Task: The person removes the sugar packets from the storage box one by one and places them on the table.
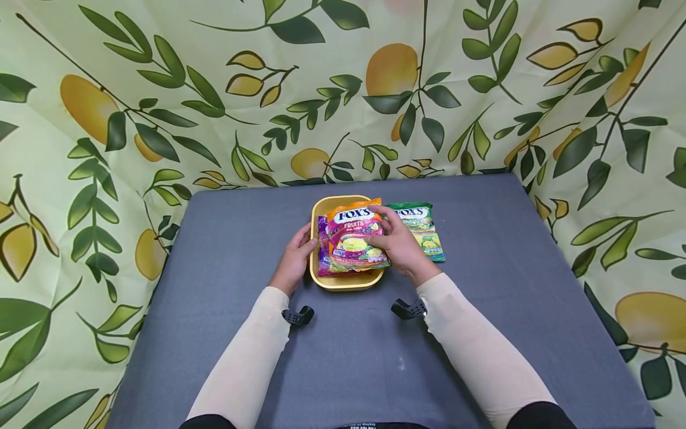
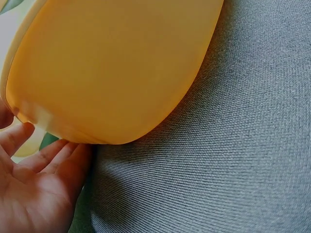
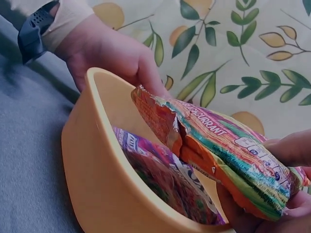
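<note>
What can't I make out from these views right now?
Purple packet: head view, mostly covered by the orange packet.
Green packet: head view, left part behind the right hand.
Yellow tub: head view, most of its floor under packets.
Left hand: left wrist view, cut off by the picture's edge.
Orange packet's fine print: head view, too small.

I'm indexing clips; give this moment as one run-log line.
left hand: touches yellow tub; right hand: holds Fox's Fruits bag over tub; purple bag: in tub; green bag: on table

Glossy, crinkled plastic candy packets (image 1: 351, 245); smooth, satin-sheen plastic tub (image 2: 121, 73) near far edge of table (image 1: 230, 244); matt, woven cloth (image 2: 243, 121) beneath.
</note>
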### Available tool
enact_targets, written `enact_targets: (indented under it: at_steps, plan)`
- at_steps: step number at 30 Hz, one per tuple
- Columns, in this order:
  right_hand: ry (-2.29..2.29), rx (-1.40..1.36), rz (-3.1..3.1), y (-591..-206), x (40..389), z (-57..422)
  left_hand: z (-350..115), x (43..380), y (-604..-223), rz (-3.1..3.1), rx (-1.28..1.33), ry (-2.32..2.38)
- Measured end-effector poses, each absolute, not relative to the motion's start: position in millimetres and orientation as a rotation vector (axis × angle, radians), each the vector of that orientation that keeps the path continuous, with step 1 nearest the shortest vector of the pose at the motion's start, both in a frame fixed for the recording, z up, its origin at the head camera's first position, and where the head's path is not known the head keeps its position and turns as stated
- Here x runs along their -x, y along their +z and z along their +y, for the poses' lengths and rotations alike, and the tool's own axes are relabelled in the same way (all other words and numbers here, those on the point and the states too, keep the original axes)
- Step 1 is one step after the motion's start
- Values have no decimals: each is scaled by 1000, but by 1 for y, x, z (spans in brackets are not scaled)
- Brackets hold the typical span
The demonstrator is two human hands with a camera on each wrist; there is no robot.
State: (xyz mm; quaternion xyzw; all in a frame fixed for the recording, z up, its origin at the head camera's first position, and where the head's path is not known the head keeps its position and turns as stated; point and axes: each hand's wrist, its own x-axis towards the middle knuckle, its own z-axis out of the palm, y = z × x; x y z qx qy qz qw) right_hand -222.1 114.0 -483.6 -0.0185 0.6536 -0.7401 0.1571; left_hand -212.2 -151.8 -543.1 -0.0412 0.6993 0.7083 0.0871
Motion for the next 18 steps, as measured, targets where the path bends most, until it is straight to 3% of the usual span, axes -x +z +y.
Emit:
enact_targets:
  at_steps: [18]
  plan:
    - [-2181, -23, 1889, -490, 223, 154, -151, 211, -545, 2138, 127, 2089]
